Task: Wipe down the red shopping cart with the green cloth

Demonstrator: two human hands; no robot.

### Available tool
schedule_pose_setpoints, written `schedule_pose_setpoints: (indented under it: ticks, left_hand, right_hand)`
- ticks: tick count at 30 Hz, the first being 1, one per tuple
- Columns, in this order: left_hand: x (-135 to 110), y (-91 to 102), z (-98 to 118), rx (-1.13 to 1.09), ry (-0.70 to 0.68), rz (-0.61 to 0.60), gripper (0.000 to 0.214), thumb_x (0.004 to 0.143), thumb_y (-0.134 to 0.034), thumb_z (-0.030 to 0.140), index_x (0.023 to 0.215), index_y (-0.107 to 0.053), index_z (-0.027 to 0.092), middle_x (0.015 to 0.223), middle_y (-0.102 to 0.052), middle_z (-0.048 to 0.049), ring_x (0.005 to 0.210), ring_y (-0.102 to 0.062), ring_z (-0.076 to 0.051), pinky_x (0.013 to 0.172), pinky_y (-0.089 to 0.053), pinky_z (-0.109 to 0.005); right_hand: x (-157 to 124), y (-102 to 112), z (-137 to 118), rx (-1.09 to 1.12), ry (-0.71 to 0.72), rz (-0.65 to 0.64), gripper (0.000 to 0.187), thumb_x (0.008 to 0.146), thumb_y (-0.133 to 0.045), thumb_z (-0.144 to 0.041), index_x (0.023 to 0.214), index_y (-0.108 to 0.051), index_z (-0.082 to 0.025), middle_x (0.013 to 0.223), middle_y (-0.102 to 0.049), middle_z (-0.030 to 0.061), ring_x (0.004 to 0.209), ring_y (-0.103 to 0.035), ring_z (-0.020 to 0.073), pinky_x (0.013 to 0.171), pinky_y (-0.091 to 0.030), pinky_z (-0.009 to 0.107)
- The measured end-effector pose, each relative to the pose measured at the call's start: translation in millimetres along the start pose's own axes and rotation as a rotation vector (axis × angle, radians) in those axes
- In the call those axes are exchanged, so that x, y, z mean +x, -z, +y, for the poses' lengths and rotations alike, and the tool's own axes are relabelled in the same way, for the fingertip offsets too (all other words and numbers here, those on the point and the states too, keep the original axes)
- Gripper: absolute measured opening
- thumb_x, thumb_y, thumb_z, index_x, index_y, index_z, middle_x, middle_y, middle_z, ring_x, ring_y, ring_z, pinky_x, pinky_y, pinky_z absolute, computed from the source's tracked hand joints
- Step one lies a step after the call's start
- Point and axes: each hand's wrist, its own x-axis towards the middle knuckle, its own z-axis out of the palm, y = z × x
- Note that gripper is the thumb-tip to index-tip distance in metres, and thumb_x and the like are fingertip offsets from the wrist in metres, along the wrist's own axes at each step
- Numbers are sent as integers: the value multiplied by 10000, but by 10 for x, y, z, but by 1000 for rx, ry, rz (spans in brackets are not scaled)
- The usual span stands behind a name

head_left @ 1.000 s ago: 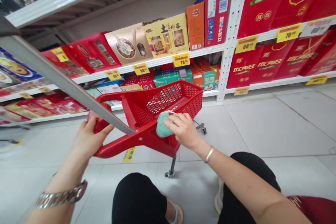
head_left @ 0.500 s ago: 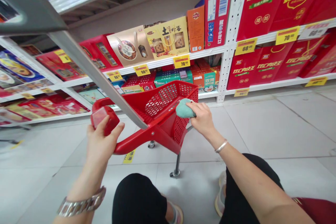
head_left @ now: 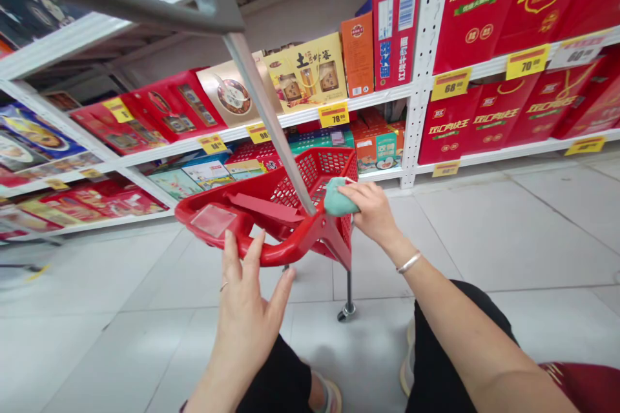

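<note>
A small red plastic shopping cart stands on the tiled floor in front of me. My left hand is open with its fingers spread, touching the underside of the cart's red handle bar. My right hand is closed on a teal cloth and presses it against the right rim of the cart's basket. A grey metal pole rises from the cart toward me and crosses the view.
Shelves of red, gold and orange gift boxes with yellow price tags run along the aisle behind the cart. A white shelf upright stands to the right. My knees in black trousers are below, over a grey tiled floor.
The cart has swung round so its handle faces me. My left hand let go of the handle end and now lies open under the bar. My right hand slid the cloth along the basket rim.
</note>
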Motion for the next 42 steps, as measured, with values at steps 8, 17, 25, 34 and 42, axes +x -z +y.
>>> schedule_pose_setpoints:
  ticks: [8,17,25,34,42]
  left_hand:
    - [532,176,-516,78,-69,142,456,988,-583,454,1374,-648,222,1314,-756,-137,1183,-724,-301,1118,-524,-501]
    - [1109,25,-1394,93,75,70,458,997,-373,405,1229,-648,122,1380,-694,-235,1353,-605,-351,1218,-386,-578]
    - [846,-241,-1045,113,103,209,505,1026,-405,444,1338,-658,137,1442,-666,-239,1406,-574,-360,1210,-370,-556]
    - [471,-319,-442,117,-186,244,432,966,-636,365,1378,-655,236,1326,-713,-151,1389,-581,-341,1261,-281,-577]
    - [305,-447,-60,-9,-280,267,487,916,-613,199,1399,-580,247,1169,-738,-104,1153,-677,-293,1210,-386,-574]
  right_hand:
    - [35,571,-46,-93,-70,154,604,781,-563,-34,1326,-748,-219,1232,-768,108,1126,-650,302,1005,-504,462]
    - [-62,728,-942,-108,307,180,492,950,-529,-53,1315,-736,-309,1224,-785,39,1097,-657,228,894,-498,388]
    - [-19,606,-591,-302,220,287,427,978,-554,-47,1274,-750,-285,1214,-787,65,1112,-641,239,924,-470,390]
    - [-71,758,-304,-331,17,311,597,869,-565,-38,1398,-711,-274,1200,-764,116,1049,-622,310,934,-479,469]
    - [-142,718,-1074,-119,398,194,530,938,-560,-31,1369,-704,-305,1233,-782,66,1140,-673,242,958,-489,401]
